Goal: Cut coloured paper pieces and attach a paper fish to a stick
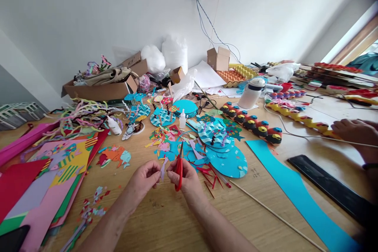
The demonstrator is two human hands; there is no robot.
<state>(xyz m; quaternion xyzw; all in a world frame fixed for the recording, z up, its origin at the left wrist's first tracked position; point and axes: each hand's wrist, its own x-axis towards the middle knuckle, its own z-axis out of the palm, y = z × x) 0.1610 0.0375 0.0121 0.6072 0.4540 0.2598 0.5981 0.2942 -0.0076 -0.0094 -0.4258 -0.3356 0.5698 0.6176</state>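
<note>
My left hand [146, 176] is closed in a pinch on a small strip of lilac paper [163, 169]. Just beside it, my right hand [186, 177] grips red-handled scissors [178, 173], their blades pointing away from me. The right fingertips are close to the strip; whether they touch it I cannot tell. Beyond both hands lies a heap of blue paper scraps [173, 151]. Several thin red strips [213, 181] lie to the right of the scissors. Blue paper discs with wavy layers [226, 159] rest past the right hand.
Coloured paper sheets [38, 201] are stacked at left, near orange fish cutouts [118, 155]. Glue bottles [182, 119] stand mid-table. A blue paper strip [291, 183], a wooden stick [271, 210] and a black phone-like slab [325, 185] lie right. Another person's hand [356, 132] is at far right.
</note>
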